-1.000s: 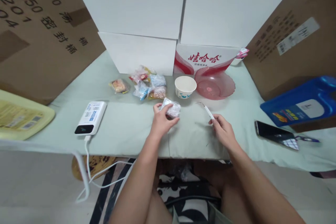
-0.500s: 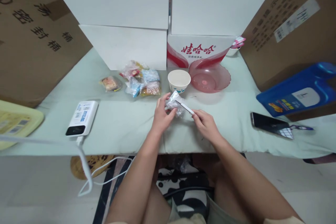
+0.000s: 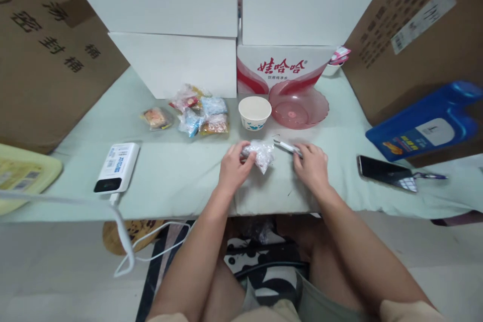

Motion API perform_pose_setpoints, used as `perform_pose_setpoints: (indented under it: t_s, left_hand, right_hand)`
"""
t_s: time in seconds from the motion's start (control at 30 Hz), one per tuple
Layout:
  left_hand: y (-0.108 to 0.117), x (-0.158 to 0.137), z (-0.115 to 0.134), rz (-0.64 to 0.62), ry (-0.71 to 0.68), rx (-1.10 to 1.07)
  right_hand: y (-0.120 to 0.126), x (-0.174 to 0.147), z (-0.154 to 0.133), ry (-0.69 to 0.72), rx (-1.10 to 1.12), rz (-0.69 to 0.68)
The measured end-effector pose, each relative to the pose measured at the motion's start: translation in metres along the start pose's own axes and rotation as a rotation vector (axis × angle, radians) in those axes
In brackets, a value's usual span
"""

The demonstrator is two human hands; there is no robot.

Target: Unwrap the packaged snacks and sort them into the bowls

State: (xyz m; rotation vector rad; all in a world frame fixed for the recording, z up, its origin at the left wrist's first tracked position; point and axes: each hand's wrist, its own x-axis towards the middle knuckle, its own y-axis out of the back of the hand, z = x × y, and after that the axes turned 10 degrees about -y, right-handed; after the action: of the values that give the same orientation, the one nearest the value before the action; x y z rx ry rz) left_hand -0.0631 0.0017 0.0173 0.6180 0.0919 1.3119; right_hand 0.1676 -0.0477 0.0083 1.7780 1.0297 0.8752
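Left hand (image 3: 233, 166) grips clear snack packet (image 3: 260, 153), I note; right hand (image 3: 312, 163) alongside, closed on small white tool (image 3: 287, 147); both on table (image 3: 181, 181).

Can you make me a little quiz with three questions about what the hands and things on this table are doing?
1. True or false: the left hand holds a clear snack packet.
2. What does the right hand touch? A) phone B) small white tool C) pink dish
3. Fill in: the paper cup stands beside the pink ____.

Key: 1 true; 2 B; 3 dish.
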Motion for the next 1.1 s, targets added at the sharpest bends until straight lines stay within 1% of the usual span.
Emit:
perform_pose_setpoints:
  t_s: [0.07, 0.13, 0.2, 0.23, 0.27, 0.33, 0.4, 0.43, 0.5, 0.6, 0.67, 0.7, 0.77, 0.87, 0.93, 1.0, 1.03, 1.1]
  left_hand:
    - [-0.001, 0.000, 0.000, -0.015, -0.037, 0.115]
    - [0.001, 0.001, -0.003, 0.035, -0.079, 0.194]
    - [0.007, 0.003, -0.007, 0.095, -0.129, 0.220]
    - [0.011, 0.003, -0.009, 0.097, -0.164, 0.215]
    - [0.014, 0.003, -0.010, 0.070, -0.202, 0.200]
    - [0.021, 0.003, -0.012, -0.040, -0.253, 0.137]
    - [0.024, 0.003, -0.013, -0.131, -0.233, 0.049]
    - [0.024, 0.003, -0.013, -0.134, -0.190, -0.003]
    - [0.024, 0.004, -0.011, -0.061, -0.045, -0.147]
    - [0.023, 0.006, -0.006, 0.097, 0.245, -0.467]
    - [0.025, 0.008, -0.002, 0.163, 0.408, -0.632]
    - [0.027, 0.009, -0.001, 0.191, 0.468, -0.672]
    - [0.032, 0.012, -0.001, 0.252, 0.549, -0.686]
    - [0.040, 0.017, -0.004, 0.343, 0.597, -0.687]
    - [0.044, 0.020, -0.009, 0.388, 0.563, -0.713]
    - [0.046, 0.022, -0.015, 0.431, 0.486, -0.693]
    - [0.046, 0.021, -0.017, 0.459, 0.441, -0.627]
    - [0.045, 0.017, -0.020, 0.539, 0.361, -0.383]
  right_hand:
    - [-0.006, -0.004, -0.005, 0.126, 0.147, -0.007]
    - [-0.012, -0.009, -0.011, 0.234, 0.286, -0.056]
    - [-0.018, -0.015, -0.017, 0.268, 0.362, -0.099]
    - [-0.020, -0.017, -0.021, 0.268, 0.381, -0.118]
    - [-0.022, -0.019, -0.024, 0.266, 0.397, -0.137]
    - [-0.025, -0.021, -0.031, 0.263, 0.431, -0.175]
    - [-0.027, -0.022, -0.036, 0.267, 0.475, -0.213]
    - [-0.027, -0.022, -0.038, 0.270, 0.501, -0.227]
    - [-0.028, -0.021, -0.041, 0.275, 0.548, -0.233]
    - [-0.027, -0.020, -0.040, 0.289, 0.584, -0.208]
    - [-0.024, -0.018, -0.037, 0.297, 0.597, -0.198]
    - [-0.022, -0.017, -0.035, 0.299, 0.608, -0.196]
    - [-0.018, -0.015, -0.028, 0.305, 0.641, -0.180]
    - [-0.005, -0.013, -0.017, 0.305, 0.681, -0.097]
    - [0.005, -0.016, -0.010, 0.332, 0.678, -0.075]
    - [0.016, -0.023, -0.006, 0.439, 0.635, -0.151]
    - [0.020, -0.029, -0.006, 0.512, 0.598, -0.220]
    - [0.025, -0.040, -0.008, 0.628, 0.523, -0.360]
